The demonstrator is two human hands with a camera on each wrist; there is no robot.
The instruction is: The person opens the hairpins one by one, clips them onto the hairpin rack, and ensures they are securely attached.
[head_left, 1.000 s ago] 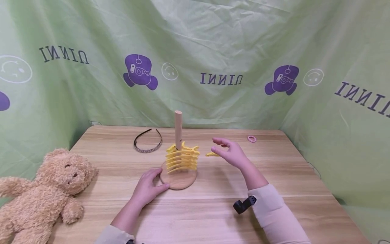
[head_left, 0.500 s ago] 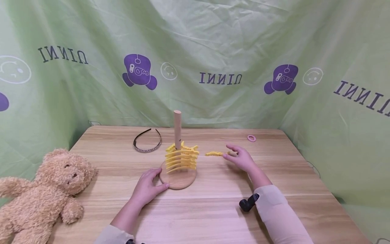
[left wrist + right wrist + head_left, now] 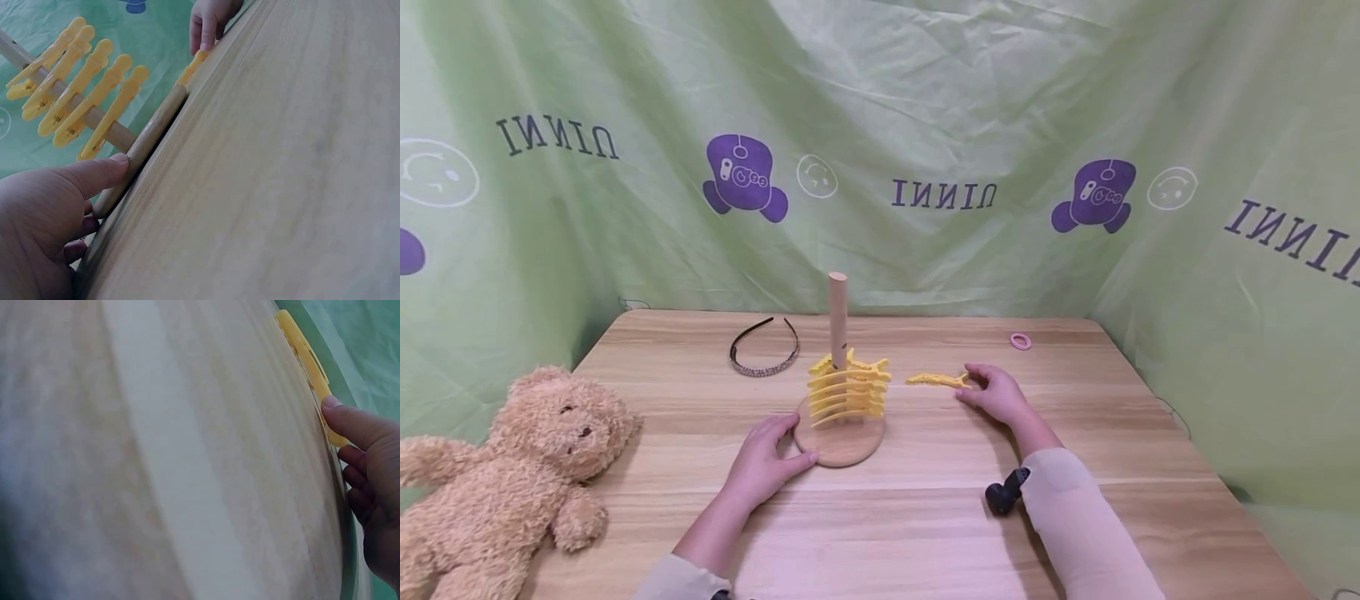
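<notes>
A wooden stand has an upright post (image 3: pixel 838 312) and a round base (image 3: pixel 842 452). Several yellow hair clips (image 3: pixel 75 87) are clipped around the post, one above another. My left hand (image 3: pixel 762 462) holds the base by its left edge, thumb and fingers spread along the rim. To the right of the stand, one more yellow hair clip (image 3: pixel 934 380) lies on the table. My right hand (image 3: pixel 998 396) pinches this clip's right end between thumb and fingers; in the right wrist view the thumb (image 3: pixel 350 422) presses on the clip.
A dark headband (image 3: pixel 763 369) with a beaded front lies left of the stand. A pink ring (image 3: pixel 1020 342) is at the back right. The teddy bear (image 3: pixel 512 475) lies along the left side. Green cloth (image 3: pixel 880 100) hangs behind the wooden table (image 3: pixel 880 533).
My right hand has moved right and down from above the loose hair clip and now pinches its right end. The left hand has stayed on the base.
</notes>
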